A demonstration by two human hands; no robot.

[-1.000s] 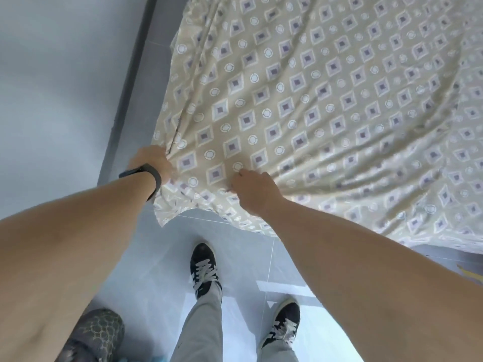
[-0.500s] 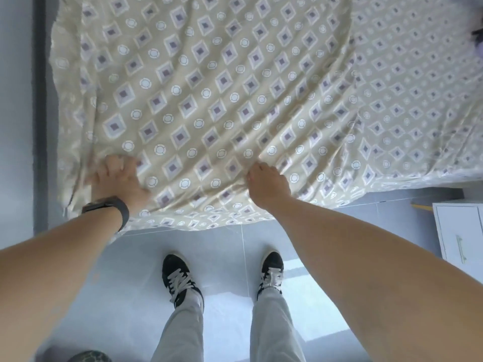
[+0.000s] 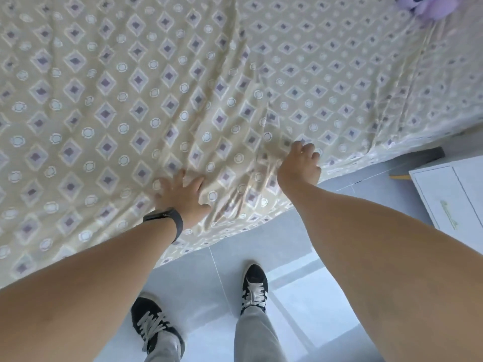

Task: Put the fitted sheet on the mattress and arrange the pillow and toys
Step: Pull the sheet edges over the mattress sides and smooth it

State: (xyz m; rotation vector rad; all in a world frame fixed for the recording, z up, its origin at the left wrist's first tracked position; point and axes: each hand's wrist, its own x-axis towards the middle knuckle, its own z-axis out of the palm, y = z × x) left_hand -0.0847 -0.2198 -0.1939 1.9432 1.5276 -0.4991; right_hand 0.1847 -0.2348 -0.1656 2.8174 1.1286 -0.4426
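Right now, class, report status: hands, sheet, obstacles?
Left hand flat on sheet. Right hand grips its edge. Purple toy at far corner.

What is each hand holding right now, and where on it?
The right hand grips the fitted sheet near its hanging front edge. The left hand only presses flat on it.

Sheet point(image 3: 183, 87) spreads wide and open over the bed, only folds between the hands. Purple toy point(image 3: 431, 5) sits at the far right corner. White cabinet point(image 3: 454, 199) stands close beside the bed's right edge, narrow floor point(image 3: 366, 186) gap between.
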